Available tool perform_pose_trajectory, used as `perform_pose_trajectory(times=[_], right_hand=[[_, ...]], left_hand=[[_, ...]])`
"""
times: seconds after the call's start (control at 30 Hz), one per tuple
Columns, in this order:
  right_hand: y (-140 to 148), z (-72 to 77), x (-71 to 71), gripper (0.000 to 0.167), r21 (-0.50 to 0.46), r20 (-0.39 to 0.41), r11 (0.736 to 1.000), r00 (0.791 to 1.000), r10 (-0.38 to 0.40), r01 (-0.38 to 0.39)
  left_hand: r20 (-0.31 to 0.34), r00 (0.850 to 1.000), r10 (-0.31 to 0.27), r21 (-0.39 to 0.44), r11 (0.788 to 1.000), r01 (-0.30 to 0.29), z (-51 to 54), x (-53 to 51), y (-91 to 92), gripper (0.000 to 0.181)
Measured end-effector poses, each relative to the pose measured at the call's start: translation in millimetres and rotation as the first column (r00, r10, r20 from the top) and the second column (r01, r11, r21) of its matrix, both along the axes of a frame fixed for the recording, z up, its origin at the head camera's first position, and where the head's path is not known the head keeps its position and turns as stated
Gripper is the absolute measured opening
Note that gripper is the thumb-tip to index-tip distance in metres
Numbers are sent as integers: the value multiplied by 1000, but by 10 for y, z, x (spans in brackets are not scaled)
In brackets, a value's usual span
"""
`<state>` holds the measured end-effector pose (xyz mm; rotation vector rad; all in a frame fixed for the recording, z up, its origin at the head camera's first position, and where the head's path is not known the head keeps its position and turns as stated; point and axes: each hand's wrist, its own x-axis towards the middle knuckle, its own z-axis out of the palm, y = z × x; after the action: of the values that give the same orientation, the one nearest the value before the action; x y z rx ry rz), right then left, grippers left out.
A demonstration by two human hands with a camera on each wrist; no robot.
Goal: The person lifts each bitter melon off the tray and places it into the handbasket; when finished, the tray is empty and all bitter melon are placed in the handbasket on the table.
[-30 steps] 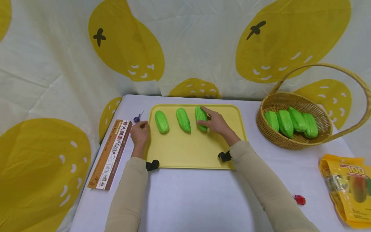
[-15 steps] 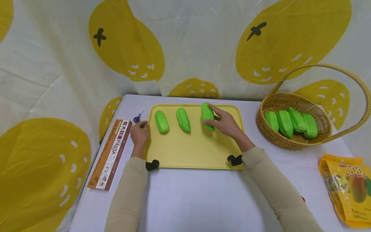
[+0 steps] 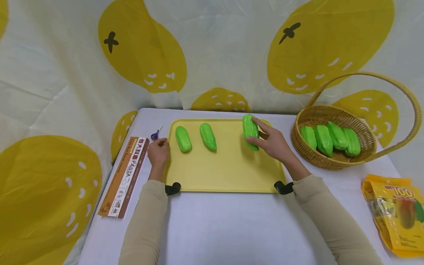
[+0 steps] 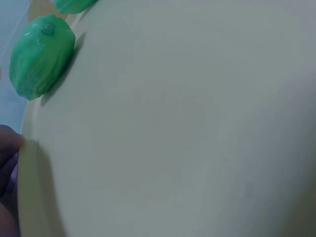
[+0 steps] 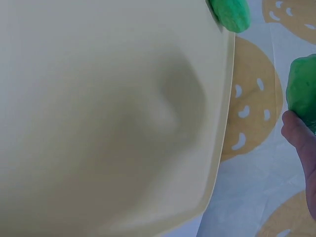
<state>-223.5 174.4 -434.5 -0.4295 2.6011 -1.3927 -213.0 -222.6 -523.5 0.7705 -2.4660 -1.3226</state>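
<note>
My right hand (image 3: 275, 142) pinches the green fruit (image 3: 250, 129) above the yellow tray (image 3: 225, 173), whose rim my left hand (image 3: 158, 152) grips, and a slackened pinch on that glossy skin could drop it.

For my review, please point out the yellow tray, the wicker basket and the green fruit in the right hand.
Yellow tray (image 3: 218, 169), head view: bare surface, below the middle.
Wicker basket (image 3: 306, 154), head view: woven outer wall.
Held green fruit (image 3: 250, 129), head view: middle of its visible side.
</note>
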Motion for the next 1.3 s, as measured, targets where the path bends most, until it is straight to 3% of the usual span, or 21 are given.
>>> perform_pose_trajectory(times=[0.5, 0.87, 1.17, 1.3], right_hand=[[464, 95, 68, 80, -15, 15, 998, 998, -59, 59], [861, 238, 148, 81, 58, 9, 985, 987, -162, 161], [1126, 290, 162, 80, 54, -9, 979, 981, -196, 196], [1233, 319, 175, 80, 71, 23, 974, 976, -219, 217]], left_hand=[[8, 1000, 9, 5, 1000, -9, -1, -9, 8, 27], [15, 1000, 8, 14, 1000, -8, 5, -6, 10, 28], [14, 1000, 1, 16, 1000, -1, 4, -10, 11, 28], [24, 1000, 2, 23, 1000, -3, 3, -3, 10, 28]])
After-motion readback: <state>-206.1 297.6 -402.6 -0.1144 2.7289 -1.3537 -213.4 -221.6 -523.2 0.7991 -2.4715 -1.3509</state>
